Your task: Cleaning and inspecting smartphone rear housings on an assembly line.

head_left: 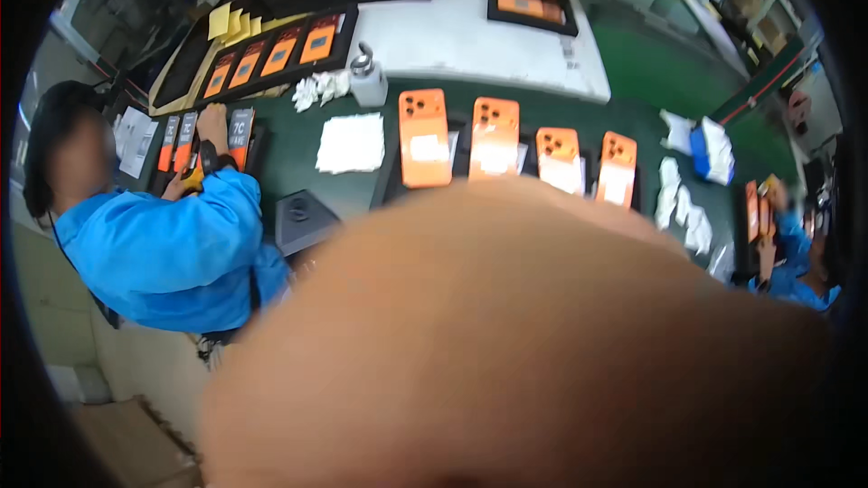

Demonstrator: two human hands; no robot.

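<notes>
A large blurred stretch of bare skin [488, 334], part of my own hand or arm, fills the lower middle very close to the camera. Which hand it belongs to I cannot tell, and no fingers show. Beyond it, several orange phones lie in a row on a dark tray [391, 183], camera sides up with white labels. Among them are a far-left phone [424, 137], a second one [495, 140] and a far-right phone [617, 170]. The skin hides the lower parts of the tray and the near side of the bench.
White cloths [351, 143] and a pump bottle [367, 79] stand left of the phones. A dark square object [306, 220] lies nearer. Crumpled wipes [680, 203] are at right. Co-workers in blue sit left [172, 248] and right [796, 258]. More phone trays [351, 23] lie behind.
</notes>
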